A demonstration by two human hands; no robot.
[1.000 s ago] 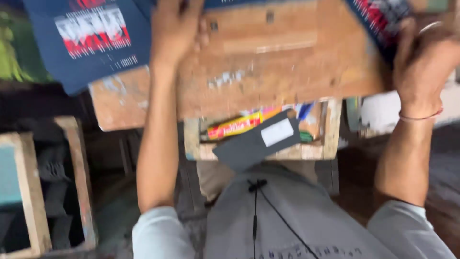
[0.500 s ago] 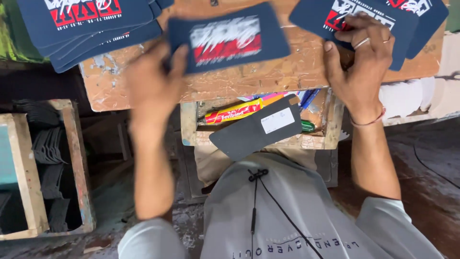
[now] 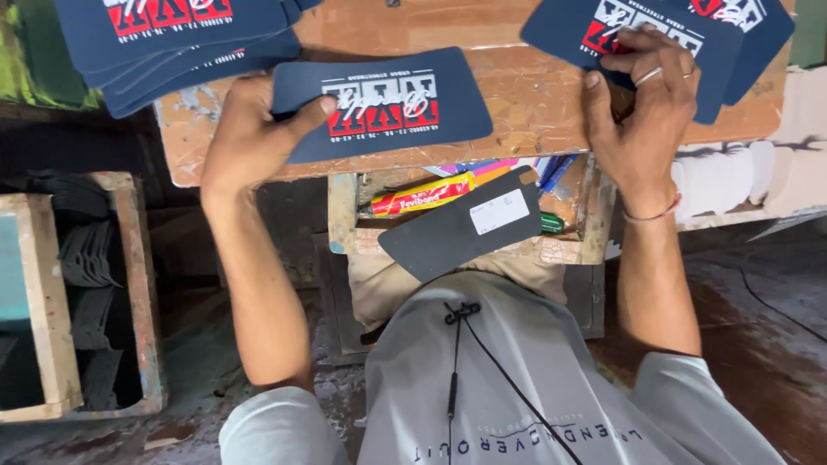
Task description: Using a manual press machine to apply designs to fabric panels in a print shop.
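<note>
Cards are mostly sorted: my left hand [image 3: 245,138] pins one navy card [image 3: 379,103] flat on the surface [image 3: 534,103], fingers clamped on its edge. My right hand [image 3: 642,108] pinches the right stack [image 3: 655,34]. Left stack [image 3: 172,34] looks bigger.

A navy blue card [image 3: 379,103] with a red and white block print is seen under the left hand [image 3: 250,138], and matching navy, red and white cards are seen in the left pile [image 3: 172,39] and the right pile [image 3: 655,34], the latter under the right hand [image 3: 642,112]. The worn table [image 3: 534,95] is coloured pale brown with white paint flecks, and the tube [image 3: 422,195] in the drawer is yellow and red. A dark grey card [image 3: 457,228] with a white label and a light grey shirt [image 3: 534,387] are also seen.
</note>
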